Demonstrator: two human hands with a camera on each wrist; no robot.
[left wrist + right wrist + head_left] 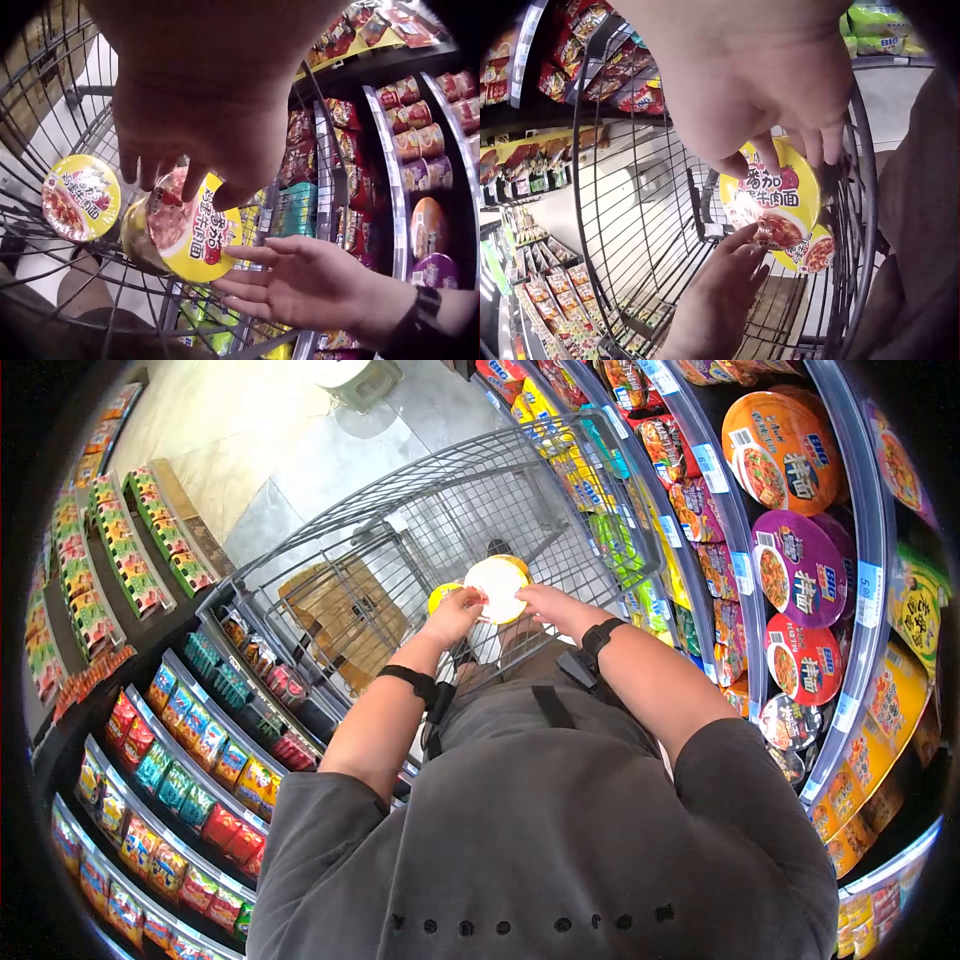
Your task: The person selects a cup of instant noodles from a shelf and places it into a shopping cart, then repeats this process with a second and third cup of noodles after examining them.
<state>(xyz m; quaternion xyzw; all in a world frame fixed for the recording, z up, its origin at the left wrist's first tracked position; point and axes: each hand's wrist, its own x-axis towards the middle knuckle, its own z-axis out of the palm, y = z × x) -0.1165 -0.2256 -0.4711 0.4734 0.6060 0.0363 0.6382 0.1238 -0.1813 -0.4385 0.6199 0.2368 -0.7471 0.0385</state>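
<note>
A yellow-lidded instant noodle bowl is between my two hands above the shopping cart, its lid white with glare in the head view. The fingers of my left hand hold its left edge, slightly bent in the right wrist view. From the opposite side my right hand touches the rim; its fingers look fairly straight, palm showing, in the left wrist view. A second yellow noodle bowl sits beside the first, lower in the cart and apart from either hand. The held bowl's lid shows printed noodles and large characters.
The wire cart surrounds the hands' work, with a brown cardboard piece seen through its mesh. Shelves of bagged noodles and larger noodle bowls line the right. Snack racks stand left; a whitish stool-like object is ahead.
</note>
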